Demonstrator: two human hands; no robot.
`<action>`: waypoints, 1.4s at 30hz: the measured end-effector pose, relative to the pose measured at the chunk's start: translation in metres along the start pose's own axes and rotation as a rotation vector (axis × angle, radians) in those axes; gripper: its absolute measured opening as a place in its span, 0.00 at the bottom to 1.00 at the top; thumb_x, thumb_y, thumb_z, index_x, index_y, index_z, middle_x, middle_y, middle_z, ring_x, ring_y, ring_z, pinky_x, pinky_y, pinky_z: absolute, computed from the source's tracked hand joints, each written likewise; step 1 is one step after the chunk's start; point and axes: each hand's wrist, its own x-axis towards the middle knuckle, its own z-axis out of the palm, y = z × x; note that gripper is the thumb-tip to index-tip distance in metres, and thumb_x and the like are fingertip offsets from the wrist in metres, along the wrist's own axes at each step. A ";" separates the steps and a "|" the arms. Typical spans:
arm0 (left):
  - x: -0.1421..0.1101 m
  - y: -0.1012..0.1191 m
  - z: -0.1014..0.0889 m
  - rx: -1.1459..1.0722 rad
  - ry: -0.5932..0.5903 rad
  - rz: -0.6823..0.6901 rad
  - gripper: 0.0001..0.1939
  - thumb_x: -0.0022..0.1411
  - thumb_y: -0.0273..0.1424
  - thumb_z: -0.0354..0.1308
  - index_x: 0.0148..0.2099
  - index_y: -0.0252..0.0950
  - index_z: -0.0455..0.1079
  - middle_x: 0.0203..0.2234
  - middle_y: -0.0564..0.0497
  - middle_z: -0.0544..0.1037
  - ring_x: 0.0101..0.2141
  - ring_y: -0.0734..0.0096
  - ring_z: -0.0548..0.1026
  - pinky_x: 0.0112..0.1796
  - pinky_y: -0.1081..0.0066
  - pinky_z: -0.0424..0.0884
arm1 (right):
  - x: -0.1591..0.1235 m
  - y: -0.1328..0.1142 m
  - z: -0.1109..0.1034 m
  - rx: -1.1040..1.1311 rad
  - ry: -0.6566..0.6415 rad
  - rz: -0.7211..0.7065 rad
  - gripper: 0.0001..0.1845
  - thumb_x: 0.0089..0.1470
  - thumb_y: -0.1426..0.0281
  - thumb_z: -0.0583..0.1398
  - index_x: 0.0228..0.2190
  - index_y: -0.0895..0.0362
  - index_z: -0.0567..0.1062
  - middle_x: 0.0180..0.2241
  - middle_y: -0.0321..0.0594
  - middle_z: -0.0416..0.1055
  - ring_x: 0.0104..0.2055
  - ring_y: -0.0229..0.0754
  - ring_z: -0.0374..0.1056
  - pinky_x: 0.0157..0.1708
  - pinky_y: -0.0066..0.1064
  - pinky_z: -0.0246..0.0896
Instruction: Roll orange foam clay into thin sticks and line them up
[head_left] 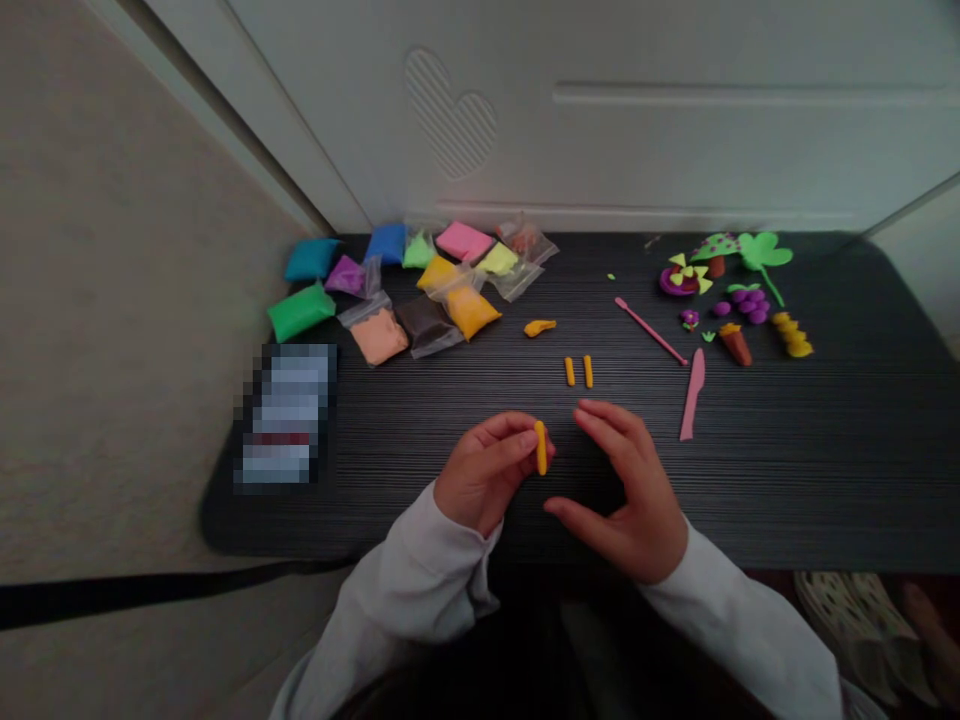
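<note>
My left hand (491, 468) pinches a small orange-yellow clay roll (541, 448) upright between thumb and fingers, just above the table. To its right, my right hand (626, 495) is open, thumb and fingers spread apart with nothing between them. Two short clay sticks (579, 371) of the same colour lie side by side beyond my hands. Farther back rests an irregular lump of orange-yellow clay (540, 327). A pink plastic knife (693, 394) and a thin pink modelling tool (650, 330) lie to the right.
Bags of coloured clay (427, 285) crowd the table's back left. A blurred-out phone (286, 415) lies at the left edge. Finished clay pieces, including purple grapes (748, 302), a green flower (765, 252) and a yellow twisted shape (792, 335), sit at back right. A white panel (517, 140) stands behind.
</note>
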 end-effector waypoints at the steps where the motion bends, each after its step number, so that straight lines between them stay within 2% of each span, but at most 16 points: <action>1: 0.000 0.000 0.000 0.014 -0.007 -0.015 0.07 0.44 0.26 0.62 0.29 0.31 0.70 0.21 0.51 0.73 0.24 0.75 0.71 0.29 0.75 0.66 | 0.000 0.000 0.000 -0.028 -0.014 -0.008 0.36 0.42 0.61 0.62 0.52 0.51 0.57 0.53 0.46 0.55 0.54 0.50 0.54 0.51 0.47 0.54; 4: -0.001 -0.002 0.002 0.062 -0.002 -0.021 0.07 0.43 0.25 0.63 0.28 0.31 0.69 0.20 0.52 0.73 0.23 0.76 0.71 0.28 0.76 0.65 | 0.000 0.001 0.001 -0.071 -0.032 -0.021 0.34 0.43 0.62 0.61 0.52 0.51 0.58 0.53 0.45 0.53 0.55 0.50 0.53 0.52 0.47 0.53; 19: 0.001 -0.007 0.003 0.194 -0.023 0.026 0.07 0.43 0.27 0.63 0.28 0.32 0.70 0.20 0.53 0.72 0.23 0.79 0.68 0.27 0.76 0.61 | 0.000 0.002 0.002 -0.077 -0.017 -0.032 0.26 0.44 0.68 0.60 0.47 0.53 0.63 0.50 0.44 0.58 0.52 0.47 0.56 0.50 0.44 0.55; 42: 0.002 -0.008 0.000 0.246 -0.038 0.010 0.06 0.47 0.29 0.62 0.30 0.32 0.72 0.20 0.54 0.72 0.23 0.81 0.68 0.24 0.77 0.60 | 0.000 0.003 0.005 -0.090 0.023 -0.092 0.26 0.42 0.70 0.62 0.46 0.55 0.64 0.48 0.45 0.62 0.50 0.46 0.57 0.50 0.44 0.54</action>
